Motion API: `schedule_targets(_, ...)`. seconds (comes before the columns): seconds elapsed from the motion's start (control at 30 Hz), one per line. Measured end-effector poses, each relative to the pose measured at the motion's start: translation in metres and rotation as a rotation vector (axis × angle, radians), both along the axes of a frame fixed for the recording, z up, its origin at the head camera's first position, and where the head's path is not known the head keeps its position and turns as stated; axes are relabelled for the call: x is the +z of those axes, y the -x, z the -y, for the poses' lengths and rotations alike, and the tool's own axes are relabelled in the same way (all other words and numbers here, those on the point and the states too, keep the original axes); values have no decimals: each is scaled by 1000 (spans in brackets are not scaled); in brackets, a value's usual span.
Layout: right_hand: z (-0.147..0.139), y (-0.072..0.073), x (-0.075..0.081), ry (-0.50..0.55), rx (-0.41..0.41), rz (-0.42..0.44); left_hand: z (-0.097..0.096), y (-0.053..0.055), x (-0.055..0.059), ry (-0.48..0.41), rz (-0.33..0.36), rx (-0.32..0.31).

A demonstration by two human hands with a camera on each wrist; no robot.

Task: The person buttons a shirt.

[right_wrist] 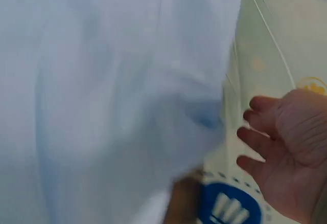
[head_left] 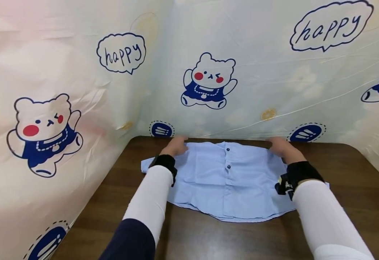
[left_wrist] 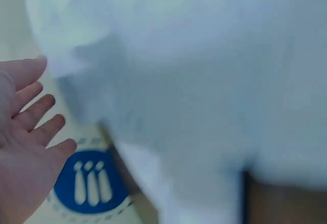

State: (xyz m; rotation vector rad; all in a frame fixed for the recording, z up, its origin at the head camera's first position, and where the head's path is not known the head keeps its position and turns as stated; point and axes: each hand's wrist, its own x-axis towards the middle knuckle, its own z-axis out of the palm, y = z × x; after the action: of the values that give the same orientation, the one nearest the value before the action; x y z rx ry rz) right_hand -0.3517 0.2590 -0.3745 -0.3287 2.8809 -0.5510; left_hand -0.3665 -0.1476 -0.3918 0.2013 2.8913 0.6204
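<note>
A light blue button-up shirt (head_left: 209,173) lies spread on the table, two dark buttons showing on its middle placket. Its curved hem faces me, and a sleeve (head_left: 146,165) sticks out at the left. My left hand (head_left: 175,145) is at the far left corner of the shirt. In the left wrist view its fingers are spread and relaxed beside the blurred cloth (left_wrist: 184,91). At the far right corner is my right hand (head_left: 285,148). The right wrist view shows its fingers loosely bent, with a gap between them and the cloth (right_wrist: 112,91).
The brown wooden table (head_left: 196,242) has rounded far corners. A pale printed sheet (head_left: 257,86) with bears and "happy" bubbles hangs right behind it and along the left side. Black straps with small cameras (head_left: 285,186) sit on both wrists.
</note>
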Motion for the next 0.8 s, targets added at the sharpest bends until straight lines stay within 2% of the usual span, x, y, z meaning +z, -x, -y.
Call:
schedule_targets(0.07,1,6,-10,2,7,14,-3,9,-18,3,-31,-22)
schedule_targets(0.13,2,8,-17,-16,11,30,-6,16,-33,48,-48,-34)
schedule_targets(0.2,3,7,-20,-36,6,51,-6,21,-41,131,-71,-36)
schedule_targets(0.23,3,7,-20,-50,8,60,-5,22,-42,175,-89,-32)
schedule_targets(0.3,3,6,-20,-79,7,35,-3,23,-40,276,-135,-28)
schedule_targets(0.37,3,6,-19,-106,9,4,0,20,-37,363,-186,-38)
schedule_targets(0.47,0,8,-17,-159,33,-44,3,14,-29,432,-260,-83)
schedule_targets(0.6,-6,12,-14,-168,43,-66,7,5,-15,402,-298,-100)
schedule_targets(0.73,-14,10,-8,-116,50,-115,13,0,-1,317,-269,-79)
schedule_targets(0.8,-20,6,-4,-98,79,-162,16,-2,5,287,-250,-97)
